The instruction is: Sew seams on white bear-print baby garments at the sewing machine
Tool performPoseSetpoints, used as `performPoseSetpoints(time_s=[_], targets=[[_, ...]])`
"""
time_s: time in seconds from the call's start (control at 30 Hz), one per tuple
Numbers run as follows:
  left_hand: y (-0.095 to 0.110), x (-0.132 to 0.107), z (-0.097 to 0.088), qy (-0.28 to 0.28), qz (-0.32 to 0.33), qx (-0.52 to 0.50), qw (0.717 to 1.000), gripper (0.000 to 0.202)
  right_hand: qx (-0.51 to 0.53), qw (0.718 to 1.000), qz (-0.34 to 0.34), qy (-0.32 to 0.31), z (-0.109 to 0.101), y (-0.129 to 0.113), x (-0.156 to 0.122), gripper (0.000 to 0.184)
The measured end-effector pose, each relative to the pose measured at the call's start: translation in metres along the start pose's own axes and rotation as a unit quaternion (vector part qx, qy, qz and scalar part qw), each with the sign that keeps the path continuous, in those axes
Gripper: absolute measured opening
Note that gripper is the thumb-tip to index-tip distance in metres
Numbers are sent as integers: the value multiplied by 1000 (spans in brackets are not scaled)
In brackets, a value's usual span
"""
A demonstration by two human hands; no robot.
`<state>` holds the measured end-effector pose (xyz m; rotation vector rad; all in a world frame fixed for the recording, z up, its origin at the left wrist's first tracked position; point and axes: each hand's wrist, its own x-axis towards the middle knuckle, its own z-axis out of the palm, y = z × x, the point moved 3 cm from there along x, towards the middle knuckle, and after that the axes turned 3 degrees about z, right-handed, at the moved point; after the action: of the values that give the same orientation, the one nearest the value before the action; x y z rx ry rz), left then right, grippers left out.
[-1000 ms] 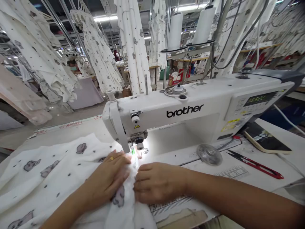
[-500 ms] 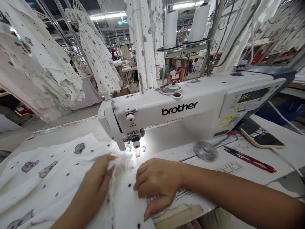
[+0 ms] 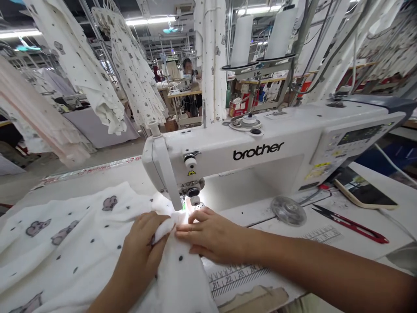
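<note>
White fabric [image 3: 81, 243] with grey elephant prints and dark dots spreads over the left of the table and runs up to the sewing machine [image 3: 254, 148]. My left hand [image 3: 146, 239] pinches a folded edge of it between thumb and fingers, just left of the needle area. Close by, my right hand [image 3: 211, 234] rests on the fabric with its fingers stretched toward the presser foot. Its fingertips touch the cloth in the lamp's glow. The needle itself is hidden by the machine head and glare.
On the right lie red-handled thread snips [image 3: 352, 224], a clear round dish [image 3: 288, 211] and a phone [image 3: 365, 187]. A ruler scale [image 3: 241, 276] marks the front table edge. Thread cones [image 3: 243, 41] stand behind the machine. Hanging printed fabric and a seated person are further back.
My right hand has moved up toward the needle area, and its fingers have stretched out. My left hand has shifted slightly right with the fabric edge. The view has turned slightly left.
</note>
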<state>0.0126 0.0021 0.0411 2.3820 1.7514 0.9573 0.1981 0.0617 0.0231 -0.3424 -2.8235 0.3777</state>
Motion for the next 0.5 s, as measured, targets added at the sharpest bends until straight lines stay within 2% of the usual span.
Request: performPoseSetpoints(time_s=[0.03, 0.1, 0.2, 0.27, 0.33, 0.4, 0.5], targets=[[1, -1, -1, 8, 30, 6, 999, 16, 0, 1000, -12, -8, -2, 1, 0, 36], [3, -4, 3, -16, 59, -1, 998, 21, -7, 999, -32, -11, -4, 3, -1, 33], [-2, -12, 15, -90, 33, -31, 995, 20, -36, 997, -69, 17, -5, 6, -3, 22], [-6, -16, 19, -104, 11, -33, 994, 19, -63, 991, -112, 34, -4, 6, -5, 20], [-10, -17, 20, -101, 19, -23, 994, 21, -84, 982, -164, 36, -2, 5, -7, 25], [-9, -17, 18, -97, 59, -11, 993, 25, -93, 976, -194, 27, -1, 4, -8, 29], [-2, -16, 16, -108, 164, 8, 981, 32, -87, 977, -193, 20, -2, 3, -7, 28]])
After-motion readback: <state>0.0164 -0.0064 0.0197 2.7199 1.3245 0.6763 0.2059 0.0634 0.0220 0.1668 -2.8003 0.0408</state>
